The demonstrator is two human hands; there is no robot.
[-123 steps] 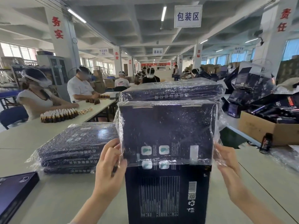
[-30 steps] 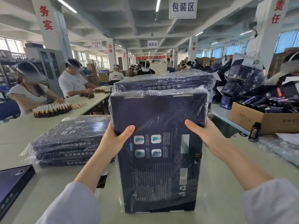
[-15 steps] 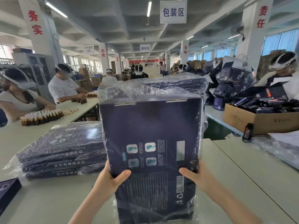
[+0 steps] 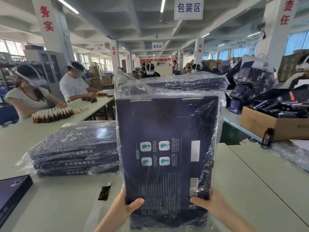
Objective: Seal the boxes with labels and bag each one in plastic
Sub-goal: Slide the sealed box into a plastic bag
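Note:
A tall dark navy box (image 4: 167, 131) stands upright in front of me, wrapped in a clear plastic bag (image 4: 127, 84) whose loose end bunches above its top. My left hand (image 4: 123, 206) grips its lower left edge, thumb across the printed face. My right hand (image 4: 207, 205) grips the lower right edge, thumb by the barcode. Behind it lies another bagged box (image 4: 187, 82). To the left, a stack of bagged boxes (image 4: 75, 148) lies flat on the table (image 4: 250, 181). A small black label strip (image 4: 104, 192) lies beside my left hand.
A bare navy box (image 4: 11, 193) pokes in at the left edge. At right stand a cardboard carton (image 4: 267, 124) of dark items, a small dark bottle (image 4: 267, 138) and crumpled plastic sheeting (image 4: 291, 153). People sit at the left table with rows of small bottles (image 4: 51, 113).
Both hands slid from the box's middle down to its bottom corners. The bag, earlier covering only the upper part, now covers the whole box, and the box has come closer to me.

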